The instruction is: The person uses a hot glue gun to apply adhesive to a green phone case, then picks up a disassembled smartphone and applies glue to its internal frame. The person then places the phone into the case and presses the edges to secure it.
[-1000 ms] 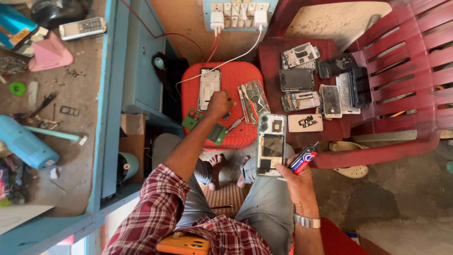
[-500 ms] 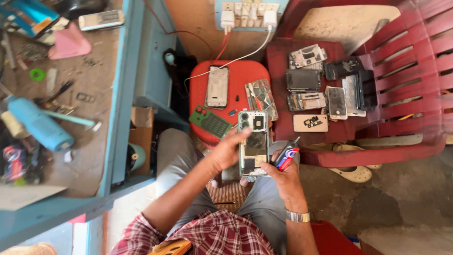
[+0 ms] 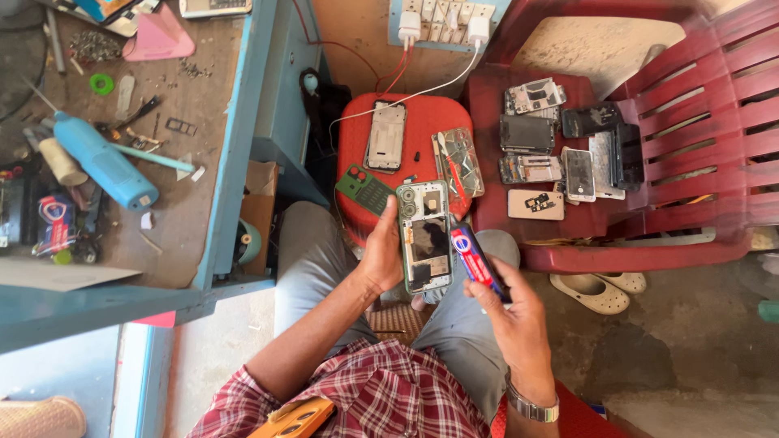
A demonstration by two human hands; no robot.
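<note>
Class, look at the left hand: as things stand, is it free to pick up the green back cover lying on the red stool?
Probably not yet. The left hand is gripping the opened phone, so its fingers are occupied, though the green back cover lies uncovered just beyond them on the red stool.

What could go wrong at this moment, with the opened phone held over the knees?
1. The left hand grips the opened phone only by its edge, above the lap; it might slip and fall.
2. The right hand holds a small red and blue tube close to the exposed inside; its contents could perhaps reach the wrong parts.
3. The green back cover overhangs the red stool edge and could be knocked off.
</note>
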